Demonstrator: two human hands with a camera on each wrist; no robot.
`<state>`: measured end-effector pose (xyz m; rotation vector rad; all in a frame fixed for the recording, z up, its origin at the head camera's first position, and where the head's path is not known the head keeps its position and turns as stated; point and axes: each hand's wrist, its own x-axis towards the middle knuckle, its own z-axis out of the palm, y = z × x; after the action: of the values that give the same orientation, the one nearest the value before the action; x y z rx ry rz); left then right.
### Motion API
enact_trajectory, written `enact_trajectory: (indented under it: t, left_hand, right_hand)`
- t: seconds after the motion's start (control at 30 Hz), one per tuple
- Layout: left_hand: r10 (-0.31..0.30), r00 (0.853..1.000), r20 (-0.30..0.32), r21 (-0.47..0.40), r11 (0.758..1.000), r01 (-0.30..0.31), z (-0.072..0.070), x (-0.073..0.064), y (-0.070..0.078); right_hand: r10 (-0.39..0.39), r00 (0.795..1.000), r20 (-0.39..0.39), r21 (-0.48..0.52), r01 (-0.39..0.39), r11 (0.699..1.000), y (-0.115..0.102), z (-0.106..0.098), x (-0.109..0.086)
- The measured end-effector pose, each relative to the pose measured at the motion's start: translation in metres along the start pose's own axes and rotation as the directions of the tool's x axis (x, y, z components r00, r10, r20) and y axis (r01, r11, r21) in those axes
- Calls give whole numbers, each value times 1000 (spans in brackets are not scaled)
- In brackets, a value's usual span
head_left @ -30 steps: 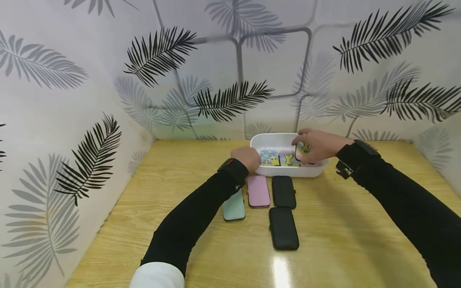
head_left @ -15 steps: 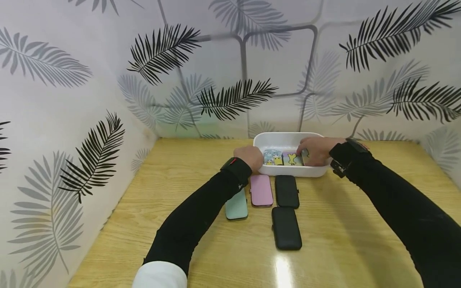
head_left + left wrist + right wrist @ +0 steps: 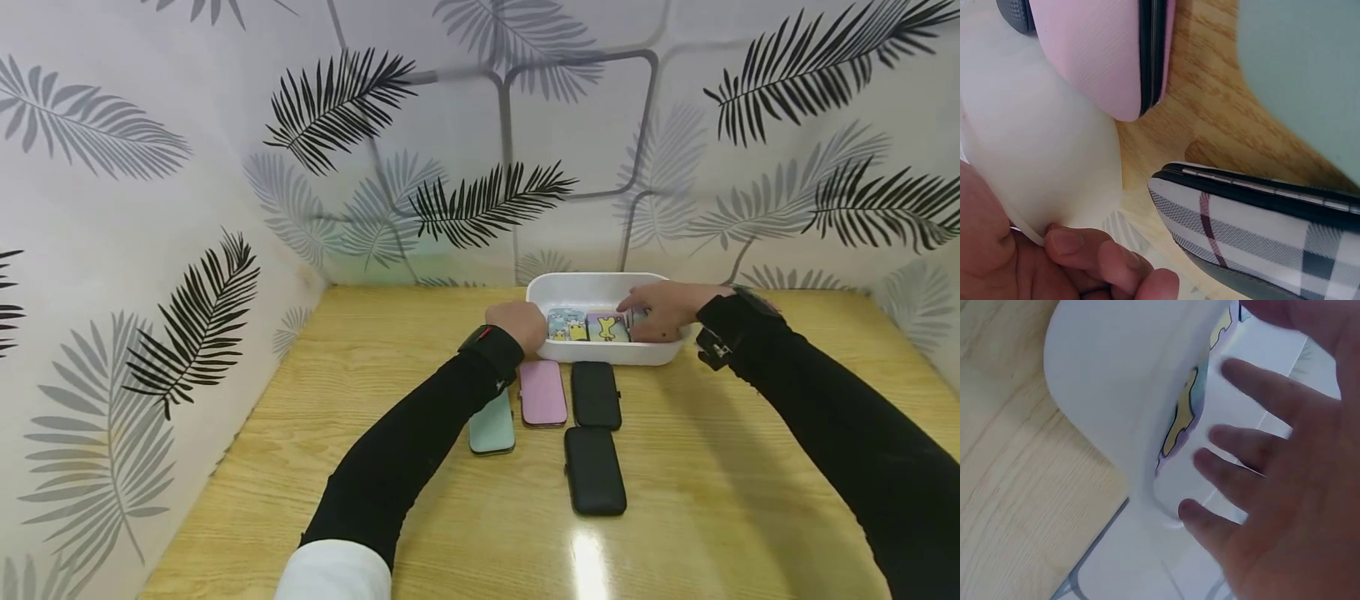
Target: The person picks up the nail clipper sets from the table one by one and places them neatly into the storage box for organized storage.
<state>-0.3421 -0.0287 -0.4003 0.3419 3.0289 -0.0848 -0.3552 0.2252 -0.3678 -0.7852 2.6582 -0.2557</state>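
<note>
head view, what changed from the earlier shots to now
The right hand lowered a patterned case into the right end of the white container and appears to have let go. The left hand stayed at the container's left end; the pink case, mint case and two black cases stayed put.

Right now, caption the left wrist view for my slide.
Left hand gripping a white tray, near a pink case, plaid case and pale green case.

Bright, 1 glare patch (image 3: 588, 565) on table (image 3: 510, 533), soft shadow (image 3: 727, 450)
</note>
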Motion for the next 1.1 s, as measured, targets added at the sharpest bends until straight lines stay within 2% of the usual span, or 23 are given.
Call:
enact_trajectory:
  t: [0.07, 0.1, 0.2, 0.27, 0.37, 0.47, 0.5, 0.57, 0.67, 0.73, 0.8, 0.93, 1.1]
  left_hand:
    - [4, 1000, 3, 1, 1000, -4, 0, 1, 0]
    - [5, 1000, 6, 0, 1000, -5, 1, 1, 0]
    - [5, 1000, 22, 4, 1000, -5, 3, 5, 0]
    - [4, 1000, 28, 5, 1000, -4, 4, 8, 0]
    - [6, 1000, 26, 10, 1000, -6, 6, 14, -1]
    - [2, 1000, 19, 16, 1000, -3, 8, 17, -1]
    - [3, 1000, 20, 21, 1000, -4, 8, 18, -1]
    - [7, 1000, 22, 33, 999, -8, 9, 16, 0]
    - [11, 1000, 27, 34, 999, -12, 9, 10, 1]
    - [9, 1000, 28, 24, 1000, -9, 8, 7, 1]
    - [9, 1000, 30, 12, 1000, -9, 9, 5, 2]
    - [14, 999, 36, 11, 1000, -14, 9, 7, 1]
    - [3, 999, 32, 7, 1000, -3, 8, 10, 0]
  right_hand:
    - [-42, 993, -114, -14, 41, 999, -7, 1, -3]
    - [-64, 983, -175, -19, 62, 998, -13, 3, -5]
    - [-179, 937, -299, -67, 167, 984, -34, 12, -13]
    - [-262, 911, -318, -138, 229, 964, -50, 23, -20]
    - [-379, 867, -324, -277, 296, 914, -69, 43, -29]
    - [-450, 833, -320, -362, 331, 871, -78, 61, -34]
    - [-464, 828, -314, -379, 339, 861, -80, 66, -35]
    - [-490, 828, -274, -406, 362, 839, -81, 75, -37]
    - [-502, 842, -195, -449, 378, 809, -79, 85, -40]
    - [-497, 853, -159, -463, 381, 801, -76, 90, -42]
    - [-478, 867, -142, -445, 375, 813, -75, 93, -44]
    - [-421, 899, -118, -377, 352, 857, -73, 93, -47]
    - [-362, 927, -100, -260, 327, 908, -71, 91, -51]
